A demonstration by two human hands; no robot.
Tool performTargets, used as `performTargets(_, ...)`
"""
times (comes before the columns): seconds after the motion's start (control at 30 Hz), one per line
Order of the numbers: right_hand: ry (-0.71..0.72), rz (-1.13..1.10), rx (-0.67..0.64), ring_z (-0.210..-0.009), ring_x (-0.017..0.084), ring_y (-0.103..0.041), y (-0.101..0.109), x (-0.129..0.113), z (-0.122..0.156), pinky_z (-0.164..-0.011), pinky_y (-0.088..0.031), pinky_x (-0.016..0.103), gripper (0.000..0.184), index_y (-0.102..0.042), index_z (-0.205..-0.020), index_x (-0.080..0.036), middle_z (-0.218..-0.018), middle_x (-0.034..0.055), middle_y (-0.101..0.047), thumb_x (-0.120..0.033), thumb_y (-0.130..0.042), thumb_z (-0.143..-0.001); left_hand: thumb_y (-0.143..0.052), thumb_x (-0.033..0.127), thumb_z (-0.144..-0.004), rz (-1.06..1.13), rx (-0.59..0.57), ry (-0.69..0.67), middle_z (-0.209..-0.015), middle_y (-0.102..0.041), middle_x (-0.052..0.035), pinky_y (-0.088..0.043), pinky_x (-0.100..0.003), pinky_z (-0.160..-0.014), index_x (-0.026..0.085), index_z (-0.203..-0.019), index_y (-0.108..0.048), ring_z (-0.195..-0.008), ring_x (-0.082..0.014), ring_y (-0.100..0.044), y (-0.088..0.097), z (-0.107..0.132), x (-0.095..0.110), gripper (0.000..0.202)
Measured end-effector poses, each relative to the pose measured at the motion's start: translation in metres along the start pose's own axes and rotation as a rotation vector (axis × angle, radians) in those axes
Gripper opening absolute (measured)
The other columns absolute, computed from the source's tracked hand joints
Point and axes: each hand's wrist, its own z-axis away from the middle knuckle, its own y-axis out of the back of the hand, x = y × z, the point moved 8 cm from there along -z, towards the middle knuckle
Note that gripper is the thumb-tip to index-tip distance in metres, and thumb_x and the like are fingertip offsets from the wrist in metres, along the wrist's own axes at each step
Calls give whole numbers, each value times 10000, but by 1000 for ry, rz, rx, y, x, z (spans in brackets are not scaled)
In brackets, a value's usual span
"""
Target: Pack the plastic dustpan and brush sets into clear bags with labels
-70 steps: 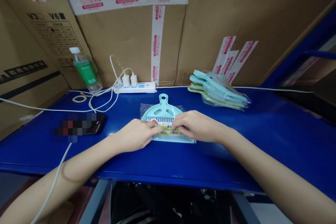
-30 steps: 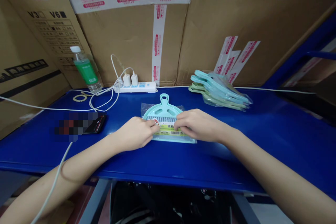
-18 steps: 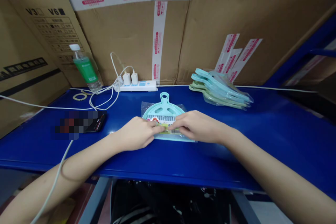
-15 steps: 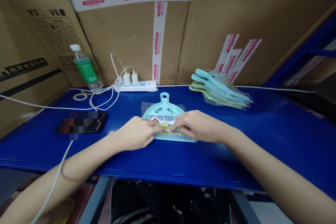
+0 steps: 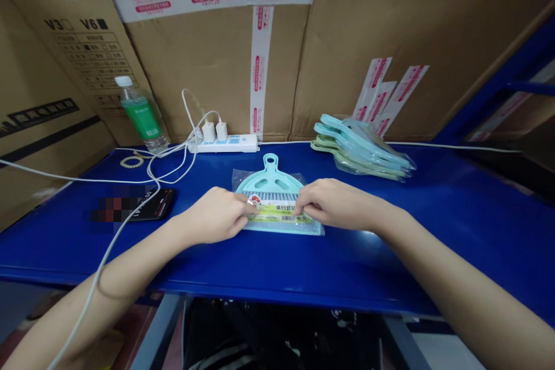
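Observation:
A light-blue mini dustpan and brush set (image 5: 269,181) in a clear plastic bag lies flat on the blue table (image 5: 455,214), handle pointing away from me. A green and white label (image 5: 277,212) crosses its near part. My left hand (image 5: 215,214) has curled fingers pressed on the label's left end. My right hand (image 5: 336,204) pinches the label's right end. Both hands rest on the bag.
A stack of bagged blue and green dustpan sets (image 5: 362,150) lies at the back right. A power strip (image 5: 223,143) with white cables, a green-labelled water bottle (image 5: 141,116), a beaded bracelet (image 5: 131,161) and a phone (image 5: 134,206) sit to the left. Taped cardboard boxes (image 5: 355,40) wall the back.
My two hands have drawn apart along the label, left hand leftward and right hand rightward, so more of the label shows between them. The dustpan set has stayed in place.

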Motion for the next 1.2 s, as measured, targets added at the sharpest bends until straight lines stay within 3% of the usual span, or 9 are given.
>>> performTargets(0.4,-50,-20,-28,-803,185,-651,1,10,4,-711,-429,279,344,-749,-820,-207,-879,23,-738,-33,-460,-750,-383,155,-817,-12,-45,94,-753,-684,-18,-331,-242,-508,212,-791,-719,-663,-162,-632,6,2,-15,342)
performTargets(0.77,-74,-35,-23,-737,167,-627,2,19,6,-661,-403,267,338,-717,-722,-209,-781,6,-721,-42,-424,-739,-386,156,-811,-57,-21,92,-641,-616,-7,-275,-241,-483,174,-593,-594,-552,-125,-557,10,4,-16,302)
performTargets(1.0,-117,-8,-4,-685,159,-590,4,22,6,-622,-370,266,301,-661,-664,-214,-747,-1,-693,-73,-406,-740,-399,135,-802,-45,-20,113,-636,-614,4,-272,-250,-478,180,-608,-576,-561,-139,-572,7,3,-17,267)
performTargets(1.2,-137,56,-34,-653,161,-536,1,20,5,-580,-317,266,240,-524,-604,-202,-647,1,-612,-76,-399,-766,-422,132,-815,-47,-44,135,-634,-613,4,-298,-265,-480,183,-630,-591,-571,-155,-579,4,1,-15,257)
